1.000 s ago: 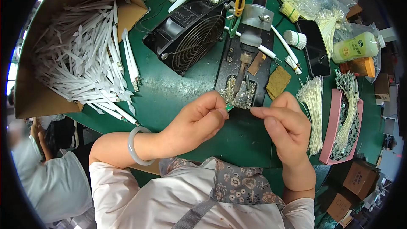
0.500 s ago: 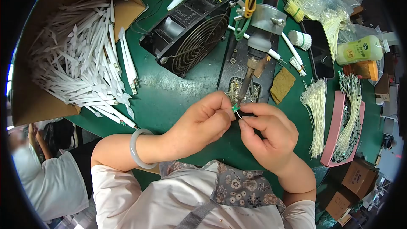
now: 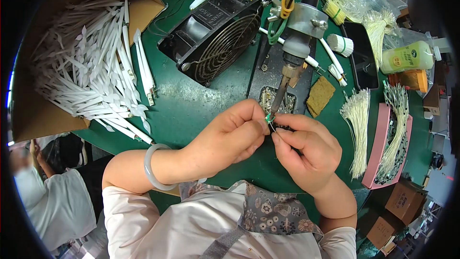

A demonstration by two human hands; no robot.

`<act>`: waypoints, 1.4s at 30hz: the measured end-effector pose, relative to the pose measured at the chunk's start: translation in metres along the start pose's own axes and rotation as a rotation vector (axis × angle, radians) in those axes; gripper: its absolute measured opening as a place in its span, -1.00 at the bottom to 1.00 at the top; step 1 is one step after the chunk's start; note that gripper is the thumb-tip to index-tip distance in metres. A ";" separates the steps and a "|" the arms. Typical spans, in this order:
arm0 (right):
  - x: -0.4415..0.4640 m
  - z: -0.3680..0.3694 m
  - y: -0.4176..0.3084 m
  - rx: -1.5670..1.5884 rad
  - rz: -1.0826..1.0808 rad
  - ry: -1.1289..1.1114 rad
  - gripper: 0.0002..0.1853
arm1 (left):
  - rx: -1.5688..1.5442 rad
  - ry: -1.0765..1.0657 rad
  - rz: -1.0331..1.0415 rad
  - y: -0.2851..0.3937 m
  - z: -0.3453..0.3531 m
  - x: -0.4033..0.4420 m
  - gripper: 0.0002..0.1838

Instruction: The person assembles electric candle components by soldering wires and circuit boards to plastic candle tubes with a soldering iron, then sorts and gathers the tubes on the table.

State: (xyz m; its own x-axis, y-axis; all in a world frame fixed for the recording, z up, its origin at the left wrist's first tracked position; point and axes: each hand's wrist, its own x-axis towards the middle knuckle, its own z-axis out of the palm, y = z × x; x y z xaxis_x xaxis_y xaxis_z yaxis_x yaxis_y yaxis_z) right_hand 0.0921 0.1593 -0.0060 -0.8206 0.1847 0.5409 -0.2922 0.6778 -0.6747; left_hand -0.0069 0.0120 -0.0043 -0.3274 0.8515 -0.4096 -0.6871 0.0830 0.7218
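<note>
Between the thumb and forefinger of my left hand (image 3: 235, 136) is a small green circuit board (image 3: 269, 118). My right hand (image 3: 306, 148) pinches a thin white wire (image 3: 273, 127), whose upper end is at the board. Directly above, the tip of a mounted soldering iron (image 3: 281, 91) reaches down to the board; whether it touches cannot be made out exactly. Behind my fingertips, a tray with solder scraps (image 3: 268, 97) is set in the dark stand (image 3: 258, 74).
A black fan (image 3: 211, 33) stands left of the iron. A cardboard box (image 3: 151, 12) of white sticks is at far left. Right are a brown sponge (image 3: 320, 97), wire bundles (image 3: 355, 129), a pink tray (image 3: 373, 172), a phone (image 3: 360, 57) and a bottle (image 3: 407, 57). A co-worker (image 3: 57, 201) is lower left.
My right hand has come leftward to the board, with the white wire now visible in its pinch. The board and my left hand have shifted slightly right, beneath the iron tip.
</note>
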 end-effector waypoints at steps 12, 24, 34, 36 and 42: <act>0.002 0.001 0.001 -0.009 -0.013 0.018 -0.83 | -0.040 -0.009 -0.019 0.004 -0.001 0.000 -0.93; 0.005 -0.006 -0.001 0.020 0.073 -0.052 -0.87 | 0.193 -0.040 0.103 0.003 -0.008 0.002 -0.91; 0.002 -0.006 0.000 0.073 0.149 -0.064 -0.87 | 0.373 -0.012 0.099 0.001 -0.007 0.000 -0.91; 0.002 -0.006 0.000 0.080 0.152 -0.063 -0.87 | 0.398 -0.010 0.127 0.000 -0.007 0.000 -0.91; 0.003 -0.006 -0.001 0.085 0.166 -0.066 -0.87 | 0.313 -0.056 0.111 0.002 -0.009 0.000 -0.91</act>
State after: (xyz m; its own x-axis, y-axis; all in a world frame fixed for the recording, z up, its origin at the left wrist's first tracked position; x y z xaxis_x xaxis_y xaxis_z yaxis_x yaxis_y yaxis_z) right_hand 0.0928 0.1638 -0.0009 -0.8907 0.2397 0.3862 -0.1883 0.5788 -0.7934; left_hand -0.0141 0.0077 -0.0073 -0.3464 0.8908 -0.2940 -0.4142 0.1360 0.9000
